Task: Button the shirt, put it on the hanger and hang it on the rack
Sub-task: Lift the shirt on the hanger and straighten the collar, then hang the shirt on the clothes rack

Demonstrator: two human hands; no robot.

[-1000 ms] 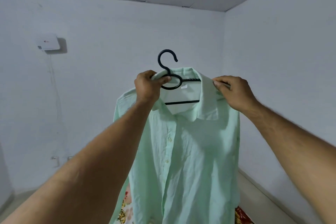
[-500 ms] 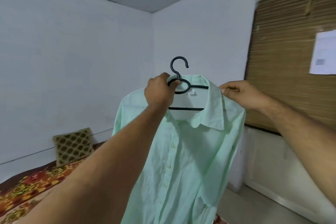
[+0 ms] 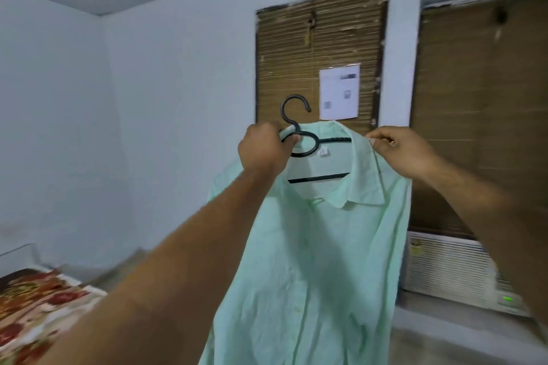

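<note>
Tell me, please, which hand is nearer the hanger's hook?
Left. The left hand grips the hanger just below the hook; the right hand pinches the shirt off to the hook's right, farther away.

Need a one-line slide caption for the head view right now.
Left hand grips the black hanger carrying the mint shirt; right hand pinches its collar.

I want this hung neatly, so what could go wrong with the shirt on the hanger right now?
The right hand pinches the shirt at its collar; releasing it may let that shoulder slide off the hanger. The left hand grips only the hanger's neck, so the load could tilt.
</note>
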